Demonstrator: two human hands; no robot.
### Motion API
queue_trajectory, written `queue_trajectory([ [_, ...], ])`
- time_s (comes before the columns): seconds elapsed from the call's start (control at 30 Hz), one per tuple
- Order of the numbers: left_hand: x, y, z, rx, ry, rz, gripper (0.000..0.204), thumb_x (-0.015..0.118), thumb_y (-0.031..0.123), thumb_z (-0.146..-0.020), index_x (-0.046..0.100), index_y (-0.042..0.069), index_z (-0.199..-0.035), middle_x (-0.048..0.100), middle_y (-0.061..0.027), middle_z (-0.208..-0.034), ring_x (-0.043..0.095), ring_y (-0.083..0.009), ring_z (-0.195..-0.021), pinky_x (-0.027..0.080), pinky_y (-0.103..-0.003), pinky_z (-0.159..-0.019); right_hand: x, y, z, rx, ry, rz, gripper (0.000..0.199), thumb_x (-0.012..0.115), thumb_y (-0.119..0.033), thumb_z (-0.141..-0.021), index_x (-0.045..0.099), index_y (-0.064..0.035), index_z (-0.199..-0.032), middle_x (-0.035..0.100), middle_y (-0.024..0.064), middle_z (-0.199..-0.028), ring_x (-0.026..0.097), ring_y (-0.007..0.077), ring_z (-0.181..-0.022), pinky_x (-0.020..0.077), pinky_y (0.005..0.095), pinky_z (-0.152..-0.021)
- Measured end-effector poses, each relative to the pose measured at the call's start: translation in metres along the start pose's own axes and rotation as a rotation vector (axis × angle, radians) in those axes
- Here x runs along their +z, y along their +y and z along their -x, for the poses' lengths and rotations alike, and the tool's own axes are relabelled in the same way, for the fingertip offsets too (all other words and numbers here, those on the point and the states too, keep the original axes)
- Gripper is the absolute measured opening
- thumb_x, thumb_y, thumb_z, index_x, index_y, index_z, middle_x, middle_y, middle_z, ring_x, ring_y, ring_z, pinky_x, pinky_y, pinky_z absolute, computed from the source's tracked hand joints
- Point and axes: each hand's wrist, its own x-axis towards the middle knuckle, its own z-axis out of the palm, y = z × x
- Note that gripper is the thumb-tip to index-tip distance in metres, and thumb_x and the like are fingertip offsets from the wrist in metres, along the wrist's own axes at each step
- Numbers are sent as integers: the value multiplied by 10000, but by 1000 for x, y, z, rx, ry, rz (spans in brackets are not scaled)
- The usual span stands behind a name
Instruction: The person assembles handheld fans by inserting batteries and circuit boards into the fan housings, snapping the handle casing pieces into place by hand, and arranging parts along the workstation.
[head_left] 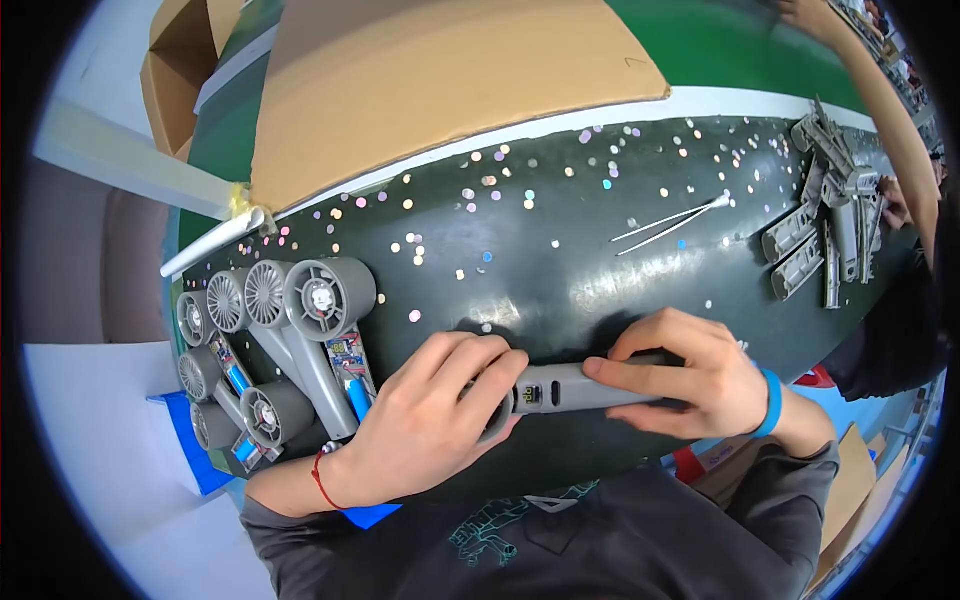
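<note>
Between my two hands a grey handheld fan (575, 388) lies level, close to the table's near edge. My left hand (430, 400) curls over its round head, which is mostly hidden under the fingers. On the handle, my right hand (695, 375) grips the far end, with thumb and fingers around it. A small dark display window (530, 394) and a dark slot show on the upper side. To the left stand several more grey fans (332, 298). Some have opened handles that bare a circuit board (347, 352) and a blue battery (358, 398).
Loose grey shell halves (795, 250) are piled at the right, near another person's arm (895, 130). A thin white two-pronged piece (675, 224) lies mid-table. Small coloured dots cover the dark tabletop (540, 270). Behind are a cardboard sheet (450, 80) and a white roll (215, 243).
</note>
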Motion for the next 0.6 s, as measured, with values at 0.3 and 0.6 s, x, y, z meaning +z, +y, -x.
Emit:
queue_trajectory([
  [0.3, 2, 1, -4, -3, -24, 33, 615, 893, 73, -635, 626, 24, -1187, 628, -113, -1138, 623, -321, -1007, 534, -405, -854, 3, 8, 8, 57, 32, -209, 433, 862, -95, -776, 756, -38, -1191, 655, 109, -1085, 702, 240, -867, 593, 337, -735],
  [0.6, 6, 3, -4, -22, 21, 45, 635, 944, 187, -626, 647, 14, -1160, 647, -125, -1138, 635, -320, -1003, 544, -397, -837, 3, 8, 14, -27, 44, -82, 407, 835, -156, -818, 733, 7, -1176, 645, 128, -1095, 729, 291, -937, 621, 391, -842],
])
